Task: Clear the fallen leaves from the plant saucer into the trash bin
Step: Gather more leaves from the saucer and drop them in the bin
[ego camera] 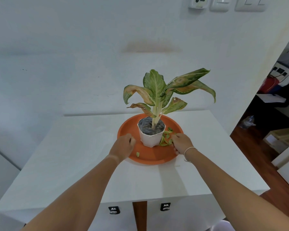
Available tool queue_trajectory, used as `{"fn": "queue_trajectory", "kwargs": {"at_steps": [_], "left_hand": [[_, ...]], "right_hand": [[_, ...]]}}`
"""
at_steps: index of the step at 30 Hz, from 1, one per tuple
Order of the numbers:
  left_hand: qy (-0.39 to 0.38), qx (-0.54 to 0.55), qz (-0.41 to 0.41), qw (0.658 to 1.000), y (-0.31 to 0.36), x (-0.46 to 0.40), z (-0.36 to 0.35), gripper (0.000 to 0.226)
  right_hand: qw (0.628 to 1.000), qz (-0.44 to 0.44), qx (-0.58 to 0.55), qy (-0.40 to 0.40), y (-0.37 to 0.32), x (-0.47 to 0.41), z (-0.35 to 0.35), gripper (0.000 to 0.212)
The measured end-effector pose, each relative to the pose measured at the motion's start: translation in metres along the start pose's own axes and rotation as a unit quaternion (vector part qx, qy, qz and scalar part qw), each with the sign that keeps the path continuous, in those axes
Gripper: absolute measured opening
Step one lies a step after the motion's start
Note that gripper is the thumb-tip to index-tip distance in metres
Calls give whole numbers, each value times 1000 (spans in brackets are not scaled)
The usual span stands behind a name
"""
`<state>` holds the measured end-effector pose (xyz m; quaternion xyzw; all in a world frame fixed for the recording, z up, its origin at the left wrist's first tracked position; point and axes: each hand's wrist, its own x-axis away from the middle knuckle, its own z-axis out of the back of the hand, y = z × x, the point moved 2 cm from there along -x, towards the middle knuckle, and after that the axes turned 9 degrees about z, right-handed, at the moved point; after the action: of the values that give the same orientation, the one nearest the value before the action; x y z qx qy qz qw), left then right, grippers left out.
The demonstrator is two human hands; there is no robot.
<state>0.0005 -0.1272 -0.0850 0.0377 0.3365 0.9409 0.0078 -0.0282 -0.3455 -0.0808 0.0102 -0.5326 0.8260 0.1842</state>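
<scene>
Nearest the camera, two bare forearms reach forward over the white tabletop, which has two white drawer fronts with dark handles below its front edge. The right wrist wears a thin white bracelet.

The left hand rests over the left part of the round orange plastic plant saucer, its fingers curled inward near the pot; whether it holds anything there cannot be told. The right hand is at the saucer's right side, fingers curled down onto the saucer, touching the edge of a heap of small green and yellow fallen leaves that lies on the saucer just right of the pot; whether it grips any of them cannot be told. One more small green leaf lies alone on the saucer's near part, just beside the left hand.

In the middle of the saucer stands a white plastic pot, upright, with dark soil. From it rises a plant with long, variegated green leaves, several browned at the tips and drooping.

Behind is a pale wall with white switch plates at the top. To the right, an opening shows a wooden floor and dark clutter.
</scene>
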Motion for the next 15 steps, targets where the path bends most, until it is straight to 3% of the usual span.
{"fn": "queue_trajectory", "kwargs": {"at_steps": [3, 7, 10, 15], "left_hand": [[-18, -7, 1, 1000, -3, -2, 2, 23], [-35, -40, -5, 999, -4, 0, 2, 32], [-56, -93, -5, 994, -1, -1, 1, 31], [-73, -191, -9, 979, 2, 3, -6, 33]], "right_hand": [[999, -21, -1, -33, -1, -3, -1, 30], [994, 37, 89, -56, -3, -6, -3, 31], [966, 116, 228, -39, -2, -5, -3, 33], [905, 159, 388, -76, -1, -13, -5, 33]]}}
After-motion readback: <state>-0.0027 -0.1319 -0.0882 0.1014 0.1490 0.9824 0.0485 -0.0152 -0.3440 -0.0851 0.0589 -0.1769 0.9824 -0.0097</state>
